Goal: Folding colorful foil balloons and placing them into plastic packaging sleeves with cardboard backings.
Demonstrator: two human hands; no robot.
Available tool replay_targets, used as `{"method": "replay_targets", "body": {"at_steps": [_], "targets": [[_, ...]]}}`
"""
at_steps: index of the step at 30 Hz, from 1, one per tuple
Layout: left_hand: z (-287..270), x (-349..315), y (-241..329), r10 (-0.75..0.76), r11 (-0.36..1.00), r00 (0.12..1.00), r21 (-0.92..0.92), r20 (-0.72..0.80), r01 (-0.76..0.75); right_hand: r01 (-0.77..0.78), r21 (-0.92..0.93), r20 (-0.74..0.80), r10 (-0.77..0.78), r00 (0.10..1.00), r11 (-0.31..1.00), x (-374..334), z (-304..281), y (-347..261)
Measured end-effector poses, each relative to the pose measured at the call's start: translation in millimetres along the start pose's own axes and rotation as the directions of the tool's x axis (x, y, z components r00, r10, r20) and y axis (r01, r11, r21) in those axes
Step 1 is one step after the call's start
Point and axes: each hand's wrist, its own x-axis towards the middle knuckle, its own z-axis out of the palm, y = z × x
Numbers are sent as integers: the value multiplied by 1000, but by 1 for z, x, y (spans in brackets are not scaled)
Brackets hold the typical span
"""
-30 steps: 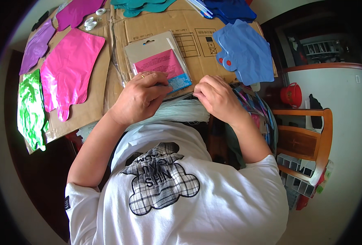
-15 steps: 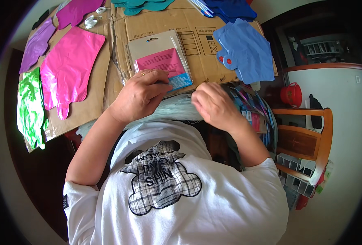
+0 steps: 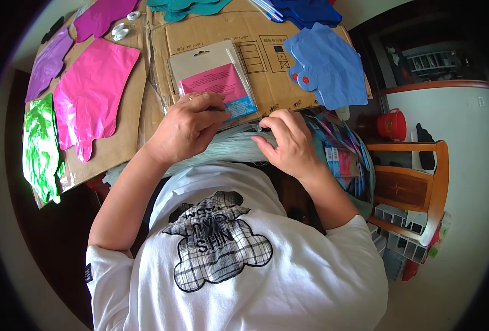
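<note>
A flat clear packet [image 3: 206, 62] lies on the cardboard, with a grey, pink and blue printed insert and a hang hole at its top. My left hand [image 3: 192, 124] is closed at the packet's lower left edge, its curled fingers covering that part; their exact grip is hidden. My right hand [image 3: 291, 144] is just off the lower right corner, thumb and index finger apart, with nothing visible between them. Between and below the hands, a bundle of pale translucent strands or film [image 3: 228, 146] hangs along the board's near edge.
Around the cardboard [image 3: 156, 60] lie flat foil balloons: pink [image 3: 98, 88], green [image 3: 41, 146], purple [image 3: 50, 63], magenta [image 3: 101, 19], teal [image 3: 189, 6] and blue [image 3: 330, 66]. White ribbon rolls [image 3: 120, 32] sit upper left. Right are a bag of packets [image 3: 341, 154], a wooden chair [image 3: 402, 187] and a red bucket [image 3: 392, 124].
My right hand has opened, its thumb and index finger spreading apart where they were together. The left hand stays at the packet. The whole view has shifted slightly.
</note>
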Motion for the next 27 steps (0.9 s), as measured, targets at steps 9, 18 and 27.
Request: {"method": "replay_targets", "body": {"at_steps": [9,18,27], "targets": [[0,0,0,1,1000,1000,2,6,-1,32,1,-4,-32,999,999,-2,7,12],[-5,1,2,-29,1000,998,-6,61,30,-112,231,101,90,991,967,-5,3,-9],[-4,-1,-1,-12,1000,998,-5,58,12,-429,800,563,-275,779,420,-18,-7,-34]]}}
